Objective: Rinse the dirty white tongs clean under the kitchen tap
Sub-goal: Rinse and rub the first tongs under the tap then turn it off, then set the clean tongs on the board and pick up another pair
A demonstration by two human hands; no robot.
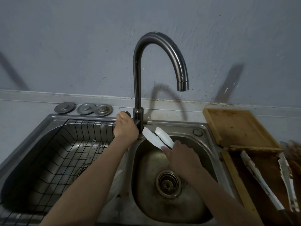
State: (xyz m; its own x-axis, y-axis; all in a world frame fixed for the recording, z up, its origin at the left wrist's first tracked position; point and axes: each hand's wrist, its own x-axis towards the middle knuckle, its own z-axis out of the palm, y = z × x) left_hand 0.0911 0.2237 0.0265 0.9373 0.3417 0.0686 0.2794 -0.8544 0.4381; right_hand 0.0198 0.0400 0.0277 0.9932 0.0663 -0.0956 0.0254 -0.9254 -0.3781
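Right hand (180, 158) clamping white tongs (157, 138) over right sink basin (202, 154), tips pointing far-left. Left hand (125, 126) closing around tap (138, 79) handle; no water visible. Tongs likely light, stiff, slippery wet; gripping handle end.

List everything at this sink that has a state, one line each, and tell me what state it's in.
Tap: no water running from the spout.
Left hand: on the tap handle at the base.
Right hand: gripping the white tongs.
White tongs: held over the right basin, tips slightly apart, not under the spout.
Right basin: no standing water, drain uncovered.
Wire basket: sitting in the left basin.
Three drain covers: lying on the ledge.
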